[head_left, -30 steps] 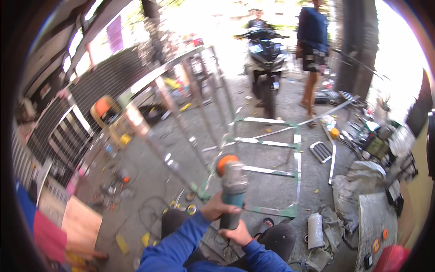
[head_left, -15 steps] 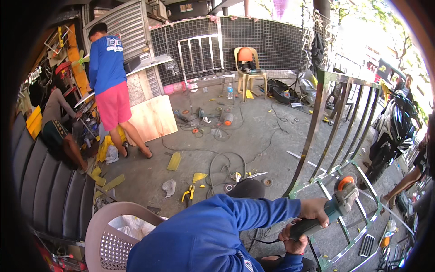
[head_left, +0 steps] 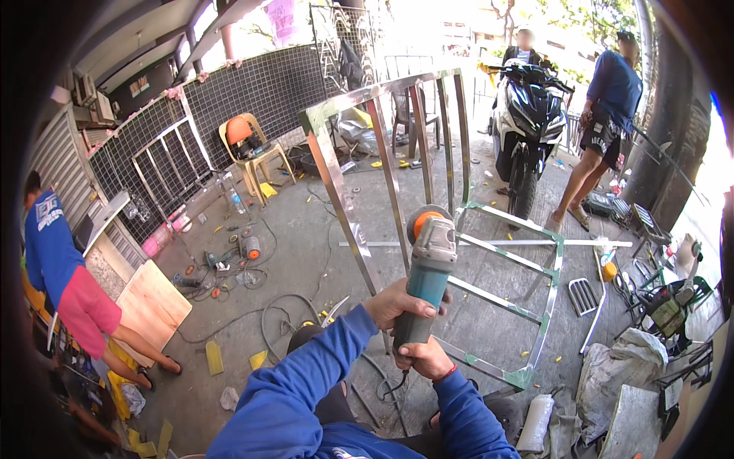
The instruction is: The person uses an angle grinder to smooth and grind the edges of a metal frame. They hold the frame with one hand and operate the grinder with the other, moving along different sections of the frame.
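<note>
I hold a teal and grey angle grinder [head_left: 430, 279] upright in front of me with both hands. My left hand [head_left: 397, 304] is wrapped round the upper part of its body. Below it, my right hand [head_left: 425, 358] grips the rear end, where the cord comes out. The orange disc [head_left: 423, 223] at the grinder's head overlaps the bars of a metal chair frame [head_left: 390, 145] in this view; whether it touches them I cannot tell. The frame has tall back bars and a slatted seat part [head_left: 493, 302] with green patches at the joints.
A person in blue and pink [head_left: 57, 252] bends at the left. Another person [head_left: 612, 99] stands by a motorcycle [head_left: 527, 122] at the far right. Cords [head_left: 287, 298] and tools lie on the floor. A plastic chair [head_left: 256, 149] stands at the back left; sacks [head_left: 623, 367] lie at the right.
My view has swung to the right, bringing the motorcycle and standing person further into it. The grinder, earlier slanting to the right, now points away from me. Both hands keep hold of it.
</note>
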Demonstrator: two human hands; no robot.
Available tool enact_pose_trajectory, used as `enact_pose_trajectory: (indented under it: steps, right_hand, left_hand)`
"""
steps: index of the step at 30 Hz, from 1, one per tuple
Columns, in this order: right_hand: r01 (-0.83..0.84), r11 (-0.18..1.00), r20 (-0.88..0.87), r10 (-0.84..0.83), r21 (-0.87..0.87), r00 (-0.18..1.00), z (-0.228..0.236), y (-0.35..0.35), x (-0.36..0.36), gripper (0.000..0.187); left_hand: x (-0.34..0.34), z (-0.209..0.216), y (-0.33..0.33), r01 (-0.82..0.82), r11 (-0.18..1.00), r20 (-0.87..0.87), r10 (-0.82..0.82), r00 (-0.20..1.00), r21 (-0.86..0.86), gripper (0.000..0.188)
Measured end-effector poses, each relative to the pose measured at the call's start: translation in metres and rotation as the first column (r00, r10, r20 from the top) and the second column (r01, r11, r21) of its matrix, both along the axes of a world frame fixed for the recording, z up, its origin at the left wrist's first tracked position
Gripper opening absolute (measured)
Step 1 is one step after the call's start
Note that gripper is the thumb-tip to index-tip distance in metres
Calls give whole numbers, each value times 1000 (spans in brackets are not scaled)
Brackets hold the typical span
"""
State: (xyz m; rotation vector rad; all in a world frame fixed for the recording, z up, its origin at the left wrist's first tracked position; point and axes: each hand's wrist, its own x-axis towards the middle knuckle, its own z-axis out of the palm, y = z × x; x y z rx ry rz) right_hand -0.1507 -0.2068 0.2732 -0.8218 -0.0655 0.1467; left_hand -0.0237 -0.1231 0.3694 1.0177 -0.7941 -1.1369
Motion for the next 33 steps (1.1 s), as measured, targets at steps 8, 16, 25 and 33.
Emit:
enact_pose_trajectory:
  steps: [8, 16, 25, 33]
  right_hand:
    - [-164, 982, 51, 159, 97, 986, -1, -40, 18, 40]
    - [175, 981, 172, -187, 82, 967, -16, -47, 18, 57]
    - [537, 773, 319, -442, -337, 838, -34, -54, 9, 62]
    - [592, 733, 352, -485, -334, 800, -31, -56, 8, 56]
  left_hand:
    - [3, 10, -26, -175, 984, 118, 177, 977, -31, 49]
    - [10, 25, -63, -426, 904, 216, 421, 881, -24, 20]
    - [86, 109, -90, -492, 867, 122, 498, 859, -73, 23]
    - [95, 144, -82, -483, 869, -43, 481, 876, -109, 21]
